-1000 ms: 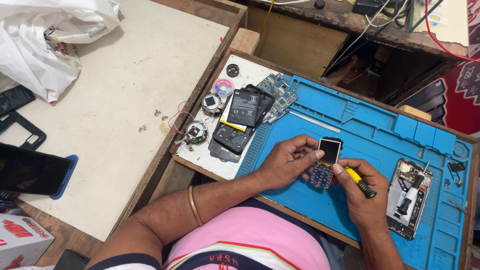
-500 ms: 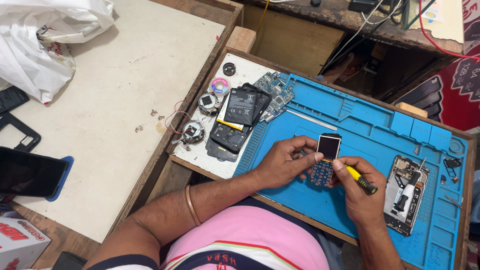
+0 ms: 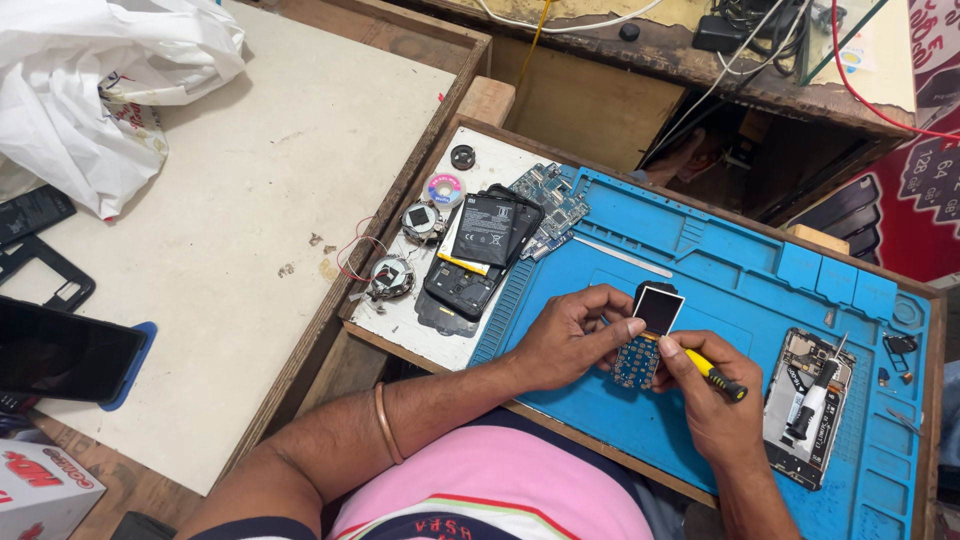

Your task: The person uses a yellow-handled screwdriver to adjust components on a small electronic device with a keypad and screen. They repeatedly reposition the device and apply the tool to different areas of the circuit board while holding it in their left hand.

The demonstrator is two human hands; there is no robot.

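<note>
We are working at a blue repair mat (image 3: 760, 300) that is lying on a wooden bench. Our left hand (image 3: 570, 335) is pinching the small phone board (image 3: 648, 330), a blue keypad circuit with a dark square screen at its top end, fingers curled round its left edge and thumb pressing near the screen. The board is sitting just above the middle of the mat, tilted a little. Our right hand (image 3: 715, 400) is closing round a screwdriver (image 3: 715, 375) with a yellow and black handle, its tip meeting the board's right edge.

To the right on the mat an opened phone (image 3: 808, 405) is lying face down with a black and white tool resting across it. At the mat's upper left a black battery (image 3: 487, 230) with a white label patch and yellow edge is lying on a stack of dark phone parts, beside a blue circuit board (image 3: 555, 195). Nearby a small round reel (image 3: 445, 188) with a pink and purple label is sitting on the white panel.

On the pale table to the left, a crumpled white plastic bag (image 3: 100, 90) with red print is occupying the upper corner. A dark phone (image 3: 65, 350) is resting on a blue pad at the left edge, and a white carton (image 3: 40, 490) with red lettering is standing at the lower left corner. A red sign (image 3: 930, 180) with white figures is hanging at the far right.
</note>
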